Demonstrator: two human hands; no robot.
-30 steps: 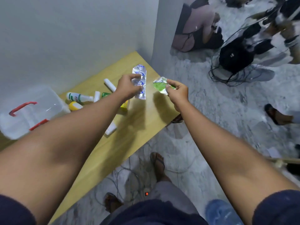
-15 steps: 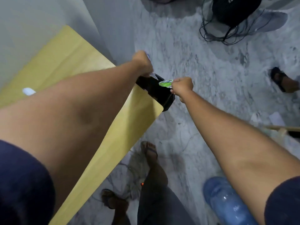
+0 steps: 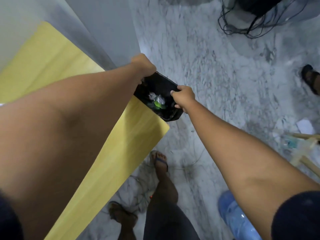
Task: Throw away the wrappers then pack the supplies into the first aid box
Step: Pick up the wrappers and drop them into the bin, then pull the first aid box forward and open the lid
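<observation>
A black rubbish bag [image 3: 161, 84] hangs open past the far corner of the yellow table [image 3: 121, 149]. My left hand [image 3: 142, 65] grips its far rim and my right hand [image 3: 183, 97] grips its near rim, holding the mouth apart. Inside the bag lie a clear wrapper [image 3: 153, 96] and a green wrapper [image 3: 158, 103]. The first aid box and the supplies are out of view, behind my left arm or beyond the frame.
A grey wall corner [image 3: 103, 40] stands beside the table's end. On the marble floor are tangled black cables [image 3: 242, 23], a blue water bottle [image 3: 237, 220], wooden sticks [image 3: 304, 149], my sandalled feet [image 3: 160, 161] and another person's sandalled foot [image 3: 310, 78].
The green wrapper has left my right hand and now lies in the bag with the clear one. My right hand has taken hold of the bag's rim; the mouth is wider.
</observation>
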